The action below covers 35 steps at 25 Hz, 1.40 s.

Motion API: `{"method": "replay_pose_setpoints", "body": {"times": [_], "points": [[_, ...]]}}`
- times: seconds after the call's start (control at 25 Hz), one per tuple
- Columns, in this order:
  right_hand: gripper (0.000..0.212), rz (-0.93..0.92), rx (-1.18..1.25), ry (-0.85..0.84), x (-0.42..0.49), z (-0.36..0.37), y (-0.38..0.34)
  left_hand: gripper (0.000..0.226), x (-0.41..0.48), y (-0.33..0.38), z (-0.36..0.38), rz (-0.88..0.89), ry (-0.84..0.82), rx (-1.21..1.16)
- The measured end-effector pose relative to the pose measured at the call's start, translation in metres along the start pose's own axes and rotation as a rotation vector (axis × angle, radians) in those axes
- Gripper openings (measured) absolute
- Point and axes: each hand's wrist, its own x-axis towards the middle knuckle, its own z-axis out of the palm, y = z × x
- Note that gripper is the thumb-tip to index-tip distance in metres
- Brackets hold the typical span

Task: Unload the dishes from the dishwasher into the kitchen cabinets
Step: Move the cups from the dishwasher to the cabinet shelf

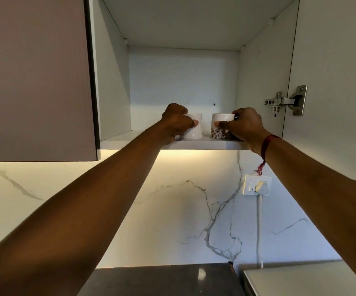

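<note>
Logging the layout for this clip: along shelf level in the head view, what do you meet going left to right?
closed cabinet door → left hand → plain white cup → floral cup → right hand → door hinge → open cabinet door

The left hand (178, 122) grips a plain white cup (194, 129) and the right hand (246, 124) grips a flowered cup (220, 124). Both cups stand upright on the cabinet shelf (207, 143), near its front edge and slightly apart. Below the shelf, a wall socket (257, 185) holds a plug.
</note>
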Motion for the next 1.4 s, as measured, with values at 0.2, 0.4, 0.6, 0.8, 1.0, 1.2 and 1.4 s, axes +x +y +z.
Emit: {"method": "replay_pose_setpoints", "body": {"times": [0.2, 0.4, 0.6, 0.8, 1.0, 1.2, 1.4], "points": [[0.054, -0.012, -0.186, -0.028, 0.01, 0.0, -0.001, 0.065, 0.009, 0.001, 0.003, -0.008, -0.063, 0.035], [0.059, -0.042, -0.289, -0.067, 0.018, 0.002, 0.005, 0.065, 0.019, -0.006, 0.009, 0.005, -0.076, 0.033], [0.063, -0.049, -0.329, -0.065, 0.022, 0.008, 0.01, 0.069, 0.024, -0.012, 0.01, -0.021, -0.1, 0.0], [0.069, -0.027, -0.363, -0.083, 0.017, 0.009, 0.01, 0.086, 0.017, -0.011, 0.007, -0.004, -0.138, 0.066], [0.075, -0.012, -0.384, -0.098, 0.01, 0.006, 0.005, 0.089, 0.002, -0.003, 0.002, 0.085, -0.101, 0.283], [0.088, -0.004, -0.364, -0.076, -0.011, 0.0, -0.003, 0.091, -0.02, 0.005, 0.002, 0.235, 0.037, 0.411], [0.08, -0.118, -0.376, -0.027, -0.045, -0.002, 0.011, 0.062, -0.054, -0.006, 0.017, 0.519, 0.31, 0.281]]}}
